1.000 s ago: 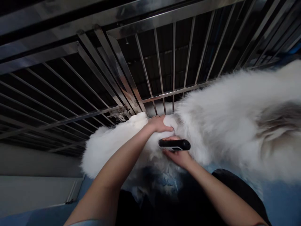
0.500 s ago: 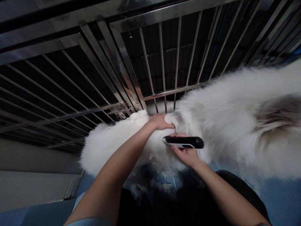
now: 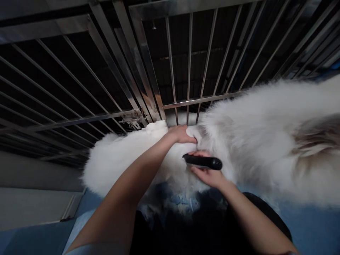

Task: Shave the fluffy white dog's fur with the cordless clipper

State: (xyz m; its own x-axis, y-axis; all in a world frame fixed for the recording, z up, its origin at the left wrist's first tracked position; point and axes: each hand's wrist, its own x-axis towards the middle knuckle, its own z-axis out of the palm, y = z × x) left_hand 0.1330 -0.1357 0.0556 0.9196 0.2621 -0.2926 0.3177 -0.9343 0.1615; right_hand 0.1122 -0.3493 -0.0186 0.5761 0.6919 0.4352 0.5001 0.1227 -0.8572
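A white long-haired animal, by its look a dog, stretches across the view, with thick fur (image 3: 244, 131) at the right and a closer-cut area (image 3: 174, 156) near the middle. My left hand (image 3: 182, 134) lies on this shorter coat, thumb stretched out to the right and fingers over the far side, partly hidden. In my right hand (image 3: 208, 176) is a black hair clipper (image 3: 203, 161), its head pointing left and touching or very close to the fur just below my left hand. Loose tufts of cut hair (image 3: 183, 198) hang or lie below the clipper.
Metal cage doors with bars (image 3: 190, 63) stand right behind the animal, with a latch (image 3: 134, 119) near its back. A light panel (image 3: 34, 205) is at lower left. Blue floor (image 3: 310, 226) shows at the lower right, and my dark-clothed legs (image 3: 212, 226) are below.
The clipper has shifted slightly left and rolled, so its pale side no longer shows. My left hand keeps its place on the fur. The camera view has tilted a little.
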